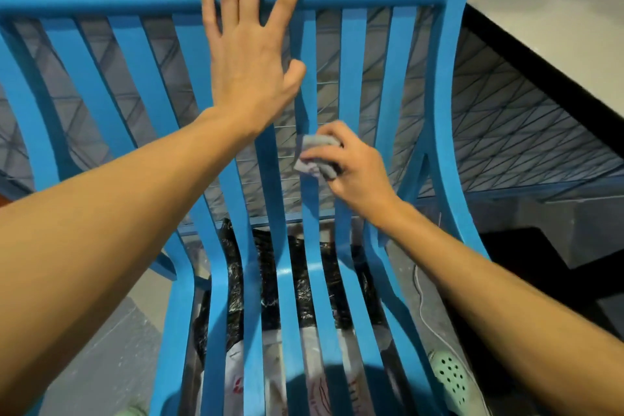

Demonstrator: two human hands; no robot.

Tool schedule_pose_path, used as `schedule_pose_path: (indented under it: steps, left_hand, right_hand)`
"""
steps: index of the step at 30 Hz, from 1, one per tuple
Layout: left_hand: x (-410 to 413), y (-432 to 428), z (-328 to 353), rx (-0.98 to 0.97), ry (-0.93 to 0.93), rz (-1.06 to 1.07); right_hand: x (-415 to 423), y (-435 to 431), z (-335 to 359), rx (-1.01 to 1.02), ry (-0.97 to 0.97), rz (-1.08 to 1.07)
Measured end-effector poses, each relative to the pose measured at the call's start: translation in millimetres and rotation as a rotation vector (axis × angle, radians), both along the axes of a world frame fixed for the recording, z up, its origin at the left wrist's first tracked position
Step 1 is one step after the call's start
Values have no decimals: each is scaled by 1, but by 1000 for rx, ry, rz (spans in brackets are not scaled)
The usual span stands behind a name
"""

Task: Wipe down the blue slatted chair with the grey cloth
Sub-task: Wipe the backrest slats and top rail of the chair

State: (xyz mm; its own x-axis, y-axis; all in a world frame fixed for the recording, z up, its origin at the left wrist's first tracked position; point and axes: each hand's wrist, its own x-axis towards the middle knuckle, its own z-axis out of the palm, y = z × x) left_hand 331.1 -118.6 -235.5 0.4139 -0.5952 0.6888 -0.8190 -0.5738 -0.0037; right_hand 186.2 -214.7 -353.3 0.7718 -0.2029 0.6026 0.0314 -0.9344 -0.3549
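The blue slatted chair (398, 84) fills the view, its curved slats running from the top rail down into the seat. My left hand (248, 54) rests on the backrest, its fingers hooked over the top rail and spread apart. My right hand (351, 165) is closed around a crumpled grey cloth (315, 159) and presses it against a middle slat about halfway down the backrest.
Behind the chair is a blue wire-mesh railing (513, 132) and a dark stairwell (540, 267) at the right. Black and printed plastic bags (266, 307) lie under the seat. A pale green perforated clog (450, 378) and a white cord (425, 311) are on the grey floor at the right.
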Motion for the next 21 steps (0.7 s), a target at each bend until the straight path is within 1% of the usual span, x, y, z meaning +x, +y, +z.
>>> schedule_pose_path:
  steps: [3,6,8,10,16,18,21]
  left_hand:
    - [-5,-2,3,-35,63,-15]
    - [-10,-4,5,-59,93,-15]
    - [-13,-6,6,-57,106,-11]
    - [-13,-6,6,-29,106,-8]
    - [-10,-4,3,18,64,-2]
    - [-9,-4,1,28,51,4]
    - [-9,-4,-1,18,42,18]
  right_hand:
    - [8,-29,73,55,-251,-73]
    - [16,-54,116,63,-382,-168]
    - [19,-59,120,40,-373,-180]
    - [18,-55,107,21,-311,-163]
    - [-4,-37,43,118,-188,-165]
    - [-4,-35,42,128,-192,-170]
    - [6,-38,64,142,-281,-189]
